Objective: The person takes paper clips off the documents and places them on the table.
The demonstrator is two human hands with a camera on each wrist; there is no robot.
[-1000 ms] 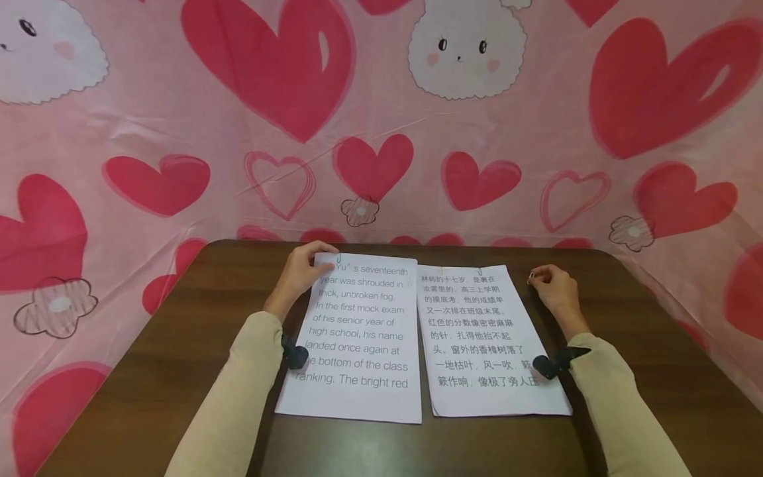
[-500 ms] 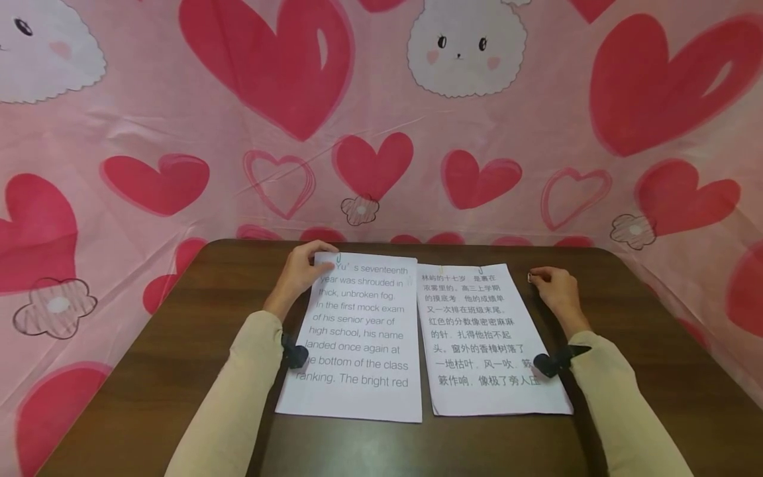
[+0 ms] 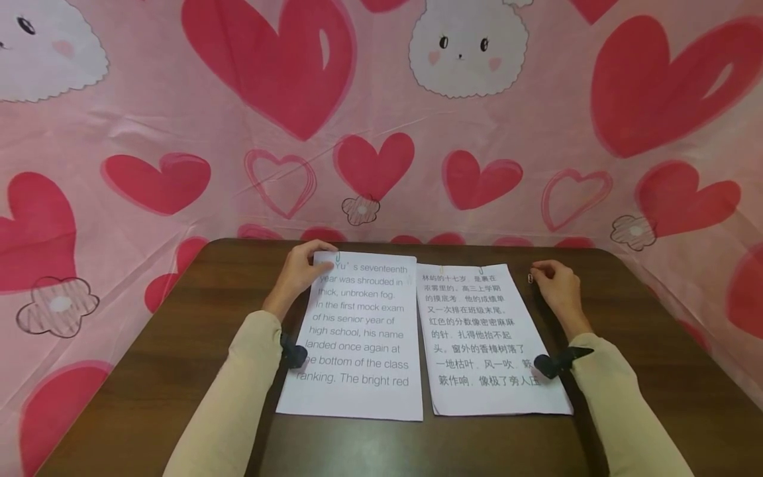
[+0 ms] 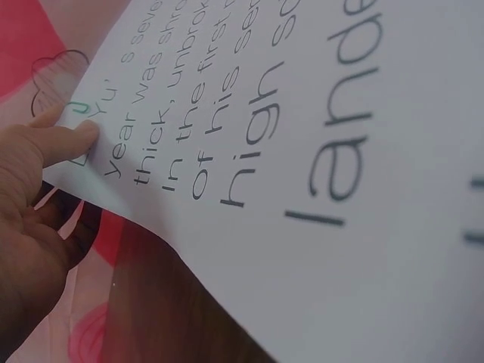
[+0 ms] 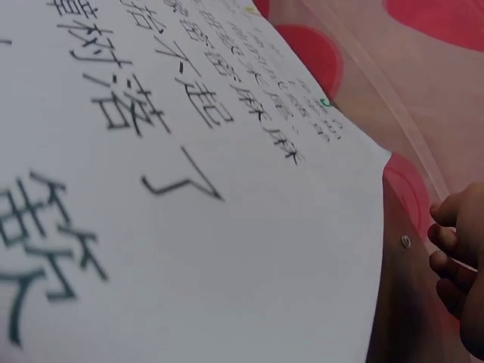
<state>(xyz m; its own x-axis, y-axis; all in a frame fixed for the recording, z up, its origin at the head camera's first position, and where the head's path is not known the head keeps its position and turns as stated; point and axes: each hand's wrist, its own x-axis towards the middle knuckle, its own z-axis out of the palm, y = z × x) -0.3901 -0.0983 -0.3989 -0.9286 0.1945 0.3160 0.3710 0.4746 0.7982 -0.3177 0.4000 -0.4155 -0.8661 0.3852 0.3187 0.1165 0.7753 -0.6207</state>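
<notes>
At the top left corner of the English-text paper stack [image 3: 363, 397], my left hand [image 3: 301, 268] pinches the sheets, thumb on the printed face and fingers underneath. A green paper clip [image 4: 79, 108] sits on that stack's top edge beside the thumb. To the right of the Chinese-text paper stack [image 3: 501, 401], my right hand [image 3: 557, 285] hovers with its fingers loosely bent. A small pale paper clip [image 5: 405, 242] lies on the table just left of those fingers, with a gap between in the right wrist view.
Both stacks lie side by side on a brown wooden table [image 3: 149, 371]. The Chinese-text stack has a yellow paper clip [image 3: 442, 270] and a green one on its top edge. A pink cloth with red hearts [image 3: 373, 165] hangs behind the table.
My right hand has let go of the small paper clip, which now shows apart from the fingertips. The left hand keeps its hold on the corner, and the stacks stay in place.
</notes>
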